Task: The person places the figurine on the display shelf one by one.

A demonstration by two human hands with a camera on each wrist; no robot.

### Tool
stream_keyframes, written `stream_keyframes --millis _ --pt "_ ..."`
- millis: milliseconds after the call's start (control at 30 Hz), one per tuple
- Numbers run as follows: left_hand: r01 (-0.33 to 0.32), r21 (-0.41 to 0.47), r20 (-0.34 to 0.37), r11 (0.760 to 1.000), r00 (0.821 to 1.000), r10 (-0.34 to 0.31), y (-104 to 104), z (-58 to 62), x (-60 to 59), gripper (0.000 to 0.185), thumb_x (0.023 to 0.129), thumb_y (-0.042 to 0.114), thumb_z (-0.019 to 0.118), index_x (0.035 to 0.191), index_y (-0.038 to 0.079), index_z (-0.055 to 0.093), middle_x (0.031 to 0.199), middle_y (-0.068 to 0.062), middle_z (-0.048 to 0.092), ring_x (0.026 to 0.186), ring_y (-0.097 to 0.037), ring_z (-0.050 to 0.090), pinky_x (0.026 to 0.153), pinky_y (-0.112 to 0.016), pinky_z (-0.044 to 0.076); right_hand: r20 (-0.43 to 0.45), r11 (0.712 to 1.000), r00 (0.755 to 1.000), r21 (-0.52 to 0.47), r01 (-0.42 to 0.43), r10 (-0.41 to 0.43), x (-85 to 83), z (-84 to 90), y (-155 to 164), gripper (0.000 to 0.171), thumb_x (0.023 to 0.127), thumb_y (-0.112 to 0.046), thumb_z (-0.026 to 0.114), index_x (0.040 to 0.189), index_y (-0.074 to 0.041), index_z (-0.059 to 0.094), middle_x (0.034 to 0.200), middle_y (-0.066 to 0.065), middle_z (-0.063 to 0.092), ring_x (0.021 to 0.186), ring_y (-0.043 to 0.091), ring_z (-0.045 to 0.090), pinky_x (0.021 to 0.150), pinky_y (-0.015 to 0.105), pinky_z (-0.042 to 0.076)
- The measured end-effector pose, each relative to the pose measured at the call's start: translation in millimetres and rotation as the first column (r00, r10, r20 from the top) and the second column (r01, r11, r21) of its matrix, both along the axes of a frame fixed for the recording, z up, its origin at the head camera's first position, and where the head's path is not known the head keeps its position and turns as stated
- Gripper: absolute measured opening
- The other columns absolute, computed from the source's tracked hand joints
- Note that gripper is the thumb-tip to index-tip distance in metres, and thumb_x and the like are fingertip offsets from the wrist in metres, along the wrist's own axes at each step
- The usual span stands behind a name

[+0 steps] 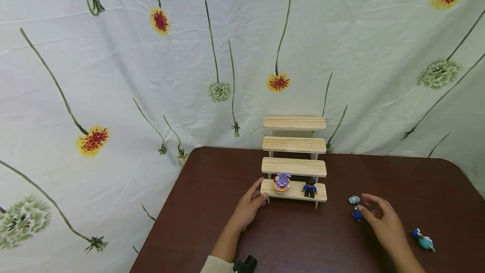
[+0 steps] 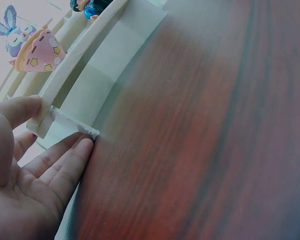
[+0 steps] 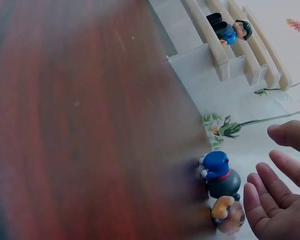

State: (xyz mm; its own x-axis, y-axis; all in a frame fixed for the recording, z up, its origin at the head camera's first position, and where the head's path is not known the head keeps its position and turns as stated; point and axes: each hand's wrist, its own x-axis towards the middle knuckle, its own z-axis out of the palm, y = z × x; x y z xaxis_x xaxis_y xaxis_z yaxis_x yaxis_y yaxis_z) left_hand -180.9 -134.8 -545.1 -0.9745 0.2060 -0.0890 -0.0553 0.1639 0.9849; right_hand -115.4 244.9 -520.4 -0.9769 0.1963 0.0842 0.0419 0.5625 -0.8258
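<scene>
The right hand (image 1: 382,222), fingers spread and holding nothing, hovers with its fingertips just beside a small blue toy figure (image 1: 357,213) on the dark brown table (image 1: 288,239). The left hand (image 1: 251,205), relaxed, touches the stepped wooden shelf's (image 1: 293,167) near corner.

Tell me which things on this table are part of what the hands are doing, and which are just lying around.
In use:
- left hand touching the end of the wooden step shelf
- right hand reaching, open, at the blue figure
- pale figure just beyond it

Lying about:
- purple bunny toy and dark-haired figure on the lowest step
- teal toy near the table's right edge
</scene>
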Motion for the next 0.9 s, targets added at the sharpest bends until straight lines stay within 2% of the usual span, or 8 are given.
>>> stream_keyframes --millis 167,400,500,567,633,733,900 --pt "0.003 -0.011 0.002 1.0 1.0 -0.003 -0.2 -0.5 -0.3 0.061 0.102 0.036 0.061 0.157 0.039 0.034 0.134 -0.015 0.064 0.121 -0.026 0.065 0.106 -0.041 0.054 0.057 0.999 0.998 0.029 -0.02 0.018 2.9 -2.3 3.7 0.056 0.1 -0.041 0.064 0.141 -0.004 0.055 0.136 0.017 0.054 0.093 -0.028 0.037 0.074 -0.001 0.041" --pt "0.0 -0.004 -0.002 1.0 1.0 0.0 0.0 -0.9 -0.7 0.062 0.102 0.035 0.062 0.157 0.037 0.034 0.134 -0.015 0.064 0.12 -0.027 0.065 0.105 -0.042 0.054 0.054 0.996 0.998 0.078 -0.049 0.045 3.6 -5.0 6.5 0.056 0.099 -0.039 0.066 0.139 -0.002 0.055 0.133 0.021 0.054 0.091 -0.026 0.038 0.072 0.005 0.046" --pt "0.0 -0.008 -0.002 1.0 1.0 0.0 -0.5 -2.1 -1.4 0.062 0.101 0.036 0.062 0.157 0.037 0.035 0.134 -0.015 0.065 0.12 -0.027 0.066 0.106 -0.042 0.054 0.065 0.992 0.996 0.111 -0.06 0.053 2.7 -5.8 7.0 0.057 0.098 -0.038 0.067 0.14 -0.001 0.054 0.134 0.025 0.051 0.098 -0.003 0.054 0.068 0.01 0.047" --pt "0.0 -0.007 -0.003 1.0 1.0 0.0 -0.7 -2.6 -1.9 0.062 0.101 0.036 0.062 0.157 0.037 0.035 0.134 -0.015 0.065 0.12 -0.028 0.066 0.106 -0.042 0.054 0.075 0.988 0.996 0.144 -0.064 0.054 1.5 -5.5 6.7 0.058 0.097 -0.037 0.069 0.141 -0.001 0.054 0.134 0.026 0.049 0.096 0.014 0.057 0.065 0.015 0.046" --pt "0.0 -0.004 -0.003 1.0 1.0 0.0 -0.8 -2.8 -2.1 0.062 0.101 0.036 0.062 0.157 0.038 0.035 0.134 -0.016 0.065 0.12 -0.028 0.066 0.106 -0.042 0.054 0.102 0.983 0.993 0.165 -0.084 0.068 0.7 -4.4 6.3 0.061 0.097 -0.036 0.069 0.143 0.0 0.051 0.136 0.029 0.046 0.094 0.027 0.054 0.065 0.021 0.043" --pt "-0.001 0.002 -0.004 1.0 1.0 0.001 -0.3 -1.3 -1.5 0.061 0.101 0.035 0.062 0.156 0.038 0.036 0.134 -0.016 0.064 0.121 -0.028 0.065 0.106 -0.042 0.054 0.135 0.973 0.987 0.205 -0.109 0.082 0.0 -2.7 5.4 0.064 0.096 -0.035 0.071 0.144 0.0 0.049 0.139 0.031 0.042 0.092 0.027 0.052 0.067 0.029 0.043" --pt "-0.002 0.013 -0.003 1.0 1.0 0.002 0.2 0.0 0.7 0.061 0.102 0.033 0.062 0.157 0.037 0.035 0.135 -0.017 0.063 0.123 -0.028 0.064 0.105 -0.041 0.054 0.171 0.959 0.98 0.246 -0.139 0.099 0.7 -3.0 5.6 0.068 0.094 -0.035 0.071 0.147 0.0 0.045 0.143 0.033 0.038 0.105 0.041 0.058 0.074 0.044 0.053"
